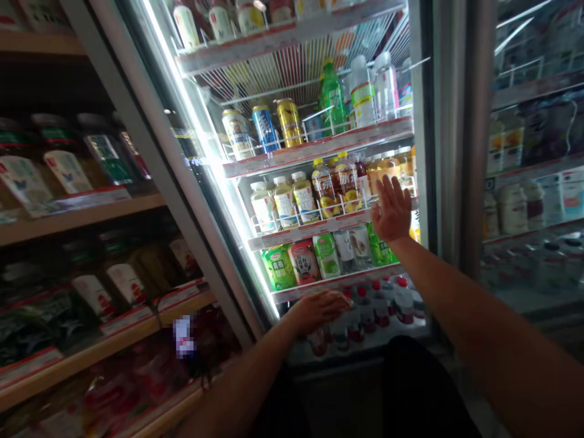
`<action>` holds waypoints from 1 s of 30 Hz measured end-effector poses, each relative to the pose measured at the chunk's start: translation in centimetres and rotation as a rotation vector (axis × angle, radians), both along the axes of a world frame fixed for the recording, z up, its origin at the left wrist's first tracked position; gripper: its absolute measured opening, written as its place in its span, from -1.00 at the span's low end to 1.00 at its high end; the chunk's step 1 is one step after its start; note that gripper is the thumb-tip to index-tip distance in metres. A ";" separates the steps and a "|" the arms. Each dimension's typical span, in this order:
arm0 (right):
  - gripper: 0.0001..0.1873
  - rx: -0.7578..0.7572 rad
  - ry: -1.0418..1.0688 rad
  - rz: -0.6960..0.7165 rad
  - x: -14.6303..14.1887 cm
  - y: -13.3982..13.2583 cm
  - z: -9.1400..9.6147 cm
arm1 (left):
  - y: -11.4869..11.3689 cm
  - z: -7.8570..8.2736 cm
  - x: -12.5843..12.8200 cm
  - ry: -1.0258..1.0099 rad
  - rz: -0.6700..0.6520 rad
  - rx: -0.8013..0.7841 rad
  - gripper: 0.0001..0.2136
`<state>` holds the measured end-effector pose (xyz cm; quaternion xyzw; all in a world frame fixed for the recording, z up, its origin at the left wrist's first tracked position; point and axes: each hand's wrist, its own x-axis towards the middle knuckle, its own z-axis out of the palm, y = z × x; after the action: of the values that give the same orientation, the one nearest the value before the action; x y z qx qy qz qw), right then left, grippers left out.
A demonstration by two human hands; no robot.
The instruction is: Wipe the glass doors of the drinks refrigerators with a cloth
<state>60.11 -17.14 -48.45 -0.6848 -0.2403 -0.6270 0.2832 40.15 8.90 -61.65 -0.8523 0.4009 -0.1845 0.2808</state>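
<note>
My right hand (393,210) is raised with its fingers stretched upward in front of a lit drinks fridge. Behind it stand several orange-capped jars (389,165), partly covered by the fingers. Lower down, my left hand (319,307) reaches to the right with its fingers extended and nothing visible in them. It is nearest the lowest drink shelf edge (337,283) and the red-capped bottles (376,304) under it. Whether either hand touches a shelf cannot be made out. Brown bottles with yellow caps (325,188) stand left of my right hand.
Cans (289,123) and a green bottle (333,97) occupy a higher shelf. Green and red drink packs (303,263) line a lower one. A metal door frame (456,152) rises at right. Wooden shelves (91,219) with bottles run along the left.
</note>
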 end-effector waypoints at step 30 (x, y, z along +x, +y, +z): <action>-0.33 0.003 -0.012 0.005 0.2 0.0 0.0 | 5.0 33.6 -0.3 -0.938 0.368 -0.581 -0.49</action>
<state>60.28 -17.13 -48.42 -0.6801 -0.2429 -0.6305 0.2844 39.87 13.94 -28.03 -0.7772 0.0121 -0.5928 0.2106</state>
